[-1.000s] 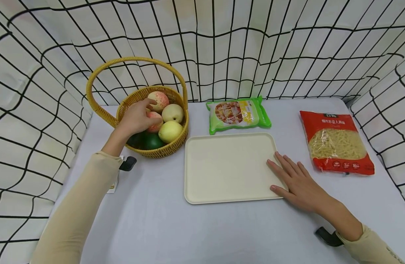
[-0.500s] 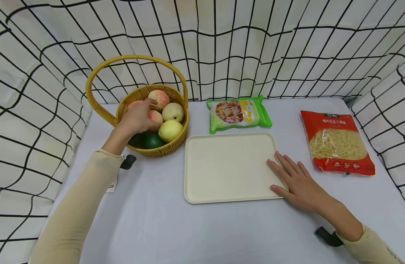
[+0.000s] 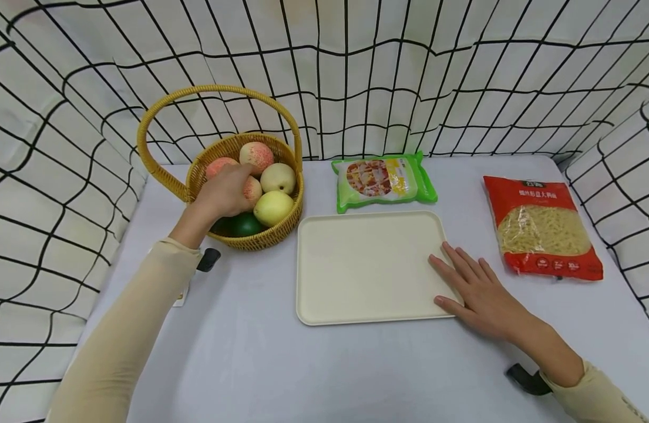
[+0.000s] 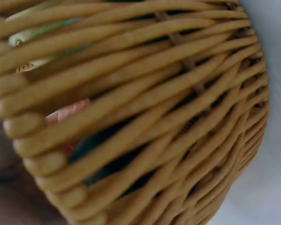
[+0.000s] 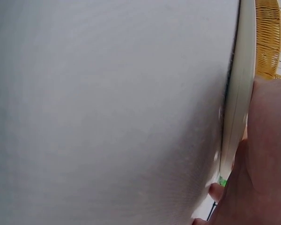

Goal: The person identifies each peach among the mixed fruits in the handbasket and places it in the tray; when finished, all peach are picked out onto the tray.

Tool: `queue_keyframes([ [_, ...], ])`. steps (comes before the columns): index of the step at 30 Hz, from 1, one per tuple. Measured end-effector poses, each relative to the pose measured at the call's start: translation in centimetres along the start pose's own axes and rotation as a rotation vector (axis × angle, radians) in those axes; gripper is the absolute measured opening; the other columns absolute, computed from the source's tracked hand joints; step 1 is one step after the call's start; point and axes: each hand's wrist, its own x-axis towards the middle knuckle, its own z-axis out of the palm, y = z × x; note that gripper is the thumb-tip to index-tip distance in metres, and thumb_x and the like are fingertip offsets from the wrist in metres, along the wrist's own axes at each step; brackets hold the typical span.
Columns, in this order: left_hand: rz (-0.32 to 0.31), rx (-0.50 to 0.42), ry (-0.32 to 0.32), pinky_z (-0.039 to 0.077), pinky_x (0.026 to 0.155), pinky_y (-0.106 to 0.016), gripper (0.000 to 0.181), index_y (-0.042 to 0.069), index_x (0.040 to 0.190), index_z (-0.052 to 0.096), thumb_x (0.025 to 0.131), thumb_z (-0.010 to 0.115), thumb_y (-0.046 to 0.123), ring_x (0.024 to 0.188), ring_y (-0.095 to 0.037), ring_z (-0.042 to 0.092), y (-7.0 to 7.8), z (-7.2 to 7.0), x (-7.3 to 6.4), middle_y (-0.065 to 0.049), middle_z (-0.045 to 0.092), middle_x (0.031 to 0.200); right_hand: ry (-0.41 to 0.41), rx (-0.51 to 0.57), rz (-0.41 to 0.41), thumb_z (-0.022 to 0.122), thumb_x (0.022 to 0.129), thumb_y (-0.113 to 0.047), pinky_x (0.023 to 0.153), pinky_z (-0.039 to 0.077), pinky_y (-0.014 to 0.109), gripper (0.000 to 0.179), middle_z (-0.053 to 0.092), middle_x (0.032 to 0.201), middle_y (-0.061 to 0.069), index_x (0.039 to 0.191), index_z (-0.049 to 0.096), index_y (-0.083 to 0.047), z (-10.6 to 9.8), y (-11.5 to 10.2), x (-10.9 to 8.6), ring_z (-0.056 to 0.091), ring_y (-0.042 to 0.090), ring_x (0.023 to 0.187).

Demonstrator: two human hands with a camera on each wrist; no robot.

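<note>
My left hand (image 3: pixel 225 192) reaches into a yellow wicker basket (image 3: pixel 266 239) in the head view, its fingers curled over a pink peach (image 3: pixel 253 191). Two more peaches sit behind it. At the right side of the basket lie a pale round pear (image 3: pixel 278 178) and a yellow lemon (image 3: pixel 273 208); a dark green fruit (image 3: pixel 244 225) is at the front. The basket's woven wall (image 4: pixel 154 93) fills most of the left wrist view. My right hand (image 3: pixel 483 302) lies with fingers spread on the right edge of a cream tray (image 3: pixel 366 267).
Behind the tray lies a green food packet (image 3: pixel 384 181). A red bag of pasta (image 3: pixel 543 229) is at the far right. Black wire mesh (image 3: pixel 345 100) surrounds the white table, and the basket's tall handle (image 3: pixel 218 89) arches over the fruit. A small white card (image 3: pixel 181 296) shows beside the left sleeve.
My left hand has shifted slightly right and lower into the basket, closing over the front peach; another peach behind it shows more. The right hand stays on the tray.
</note>
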Motion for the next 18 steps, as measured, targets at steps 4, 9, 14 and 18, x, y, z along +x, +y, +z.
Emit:
queue_keyframes([
  [4,0.044,-0.009,0.019,0.04,0.117,-0.068,0.071,0.003,0.156,0.047,0.09,0.07,0.014,0.151,-0.047,0.035,-0.6,0.0,0.1,-0.027,0.045,0.161,0.0,-0.004,-0.002,0.063,0.102,-0.053,0.127,0.014,0.075,0.083,0.008,0.182,0.008,0.171,0.023,-0.032,0.1,0.0,0.1,0.013,0.042,0.165],
  [9,0.043,-0.065,0.05,0.035,0.12,-0.067,0.077,-0.001,0.156,0.044,0.087,0.074,0.018,0.151,-0.051,0.03,-1.1,0.0,0.2,-0.033,0.04,0.157,0.0,-0.006,-0.004,0.064,0.102,-0.053,0.126,0.015,0.076,0.083,0.008,0.182,0.008,0.171,0.024,-0.031,0.1,0.1,0.1,0.013,0.042,0.165],
  [14,-0.016,-0.167,0.157,0.037,0.11,-0.068,0.082,-0.001,0.156,0.045,0.086,0.077,0.027,0.139,-0.053,0.033,-1.2,-0.5,-0.4,-0.035,0.035,0.154,0.002,-0.007,-0.003,0.064,0.102,-0.053,0.126,0.015,0.076,0.083,0.009,0.182,0.008,0.171,0.024,-0.031,0.1,0.1,0.0,0.014,0.043,0.165],
  [18,-0.067,-0.283,0.259,0.045,0.101,-0.062,0.075,0.004,0.152,0.051,0.087,0.075,0.032,0.131,-0.046,0.041,-1.6,-0.8,-0.9,-0.032,0.033,0.152,0.007,-0.006,-0.01,0.064,0.102,-0.052,0.126,0.015,0.076,0.082,0.009,0.182,0.009,0.171,0.024,-0.031,0.1,0.0,0.0,0.014,0.043,0.164],
])
